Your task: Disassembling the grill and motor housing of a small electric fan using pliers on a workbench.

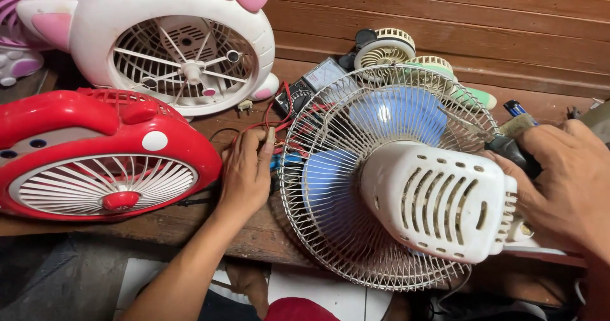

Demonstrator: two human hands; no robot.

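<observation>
A fan head with a white vented motor housing point(438, 200), blue blades and a wire guard point(330, 124) lies tilted on the wooden bench. My right hand point(565, 181) is at the housing's right end, closed around a dark object point(511, 151) there. My left hand point(244, 172) rests on the bench just left of the wire guard, fingers pinching thin red wires point(267, 121) that run toward a meter point(321, 76) behind the guard.
A red box fan point(95, 162) lies at the left. Behind it stands a white cat-shaped fan with a pink bow point(178, 41). Small cream and green handheld fans point(387, 48) lie by the wooden wall. A blue lighter point(518, 109) sits at the right.
</observation>
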